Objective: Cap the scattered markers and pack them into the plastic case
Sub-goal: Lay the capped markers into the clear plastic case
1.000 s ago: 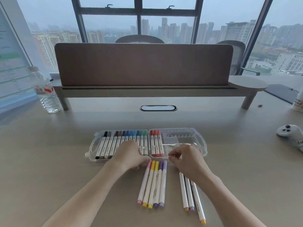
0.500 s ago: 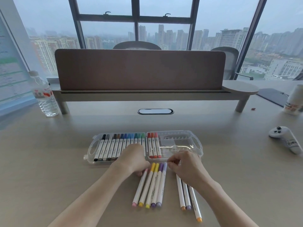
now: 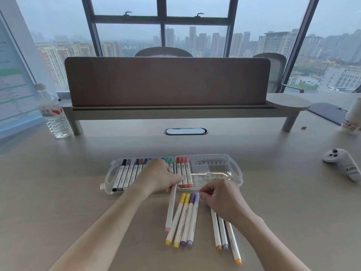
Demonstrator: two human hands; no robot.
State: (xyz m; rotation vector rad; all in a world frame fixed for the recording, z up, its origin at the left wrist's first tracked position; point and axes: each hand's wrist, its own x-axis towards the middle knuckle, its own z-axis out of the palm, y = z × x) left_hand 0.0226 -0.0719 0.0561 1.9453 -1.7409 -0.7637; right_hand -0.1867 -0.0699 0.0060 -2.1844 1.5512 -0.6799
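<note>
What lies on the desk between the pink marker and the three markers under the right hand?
Four markers, two yellow and two purple, side by side, seen in the head view.

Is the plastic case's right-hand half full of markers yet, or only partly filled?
Partly filled. The right half of the plastic case holds only three red and orange markers at its left end; its other slots are bare.

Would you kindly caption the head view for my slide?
Left hand grips a pink-tipped white marker beside the clear plastic case; right hand rests on loose markers.
</note>
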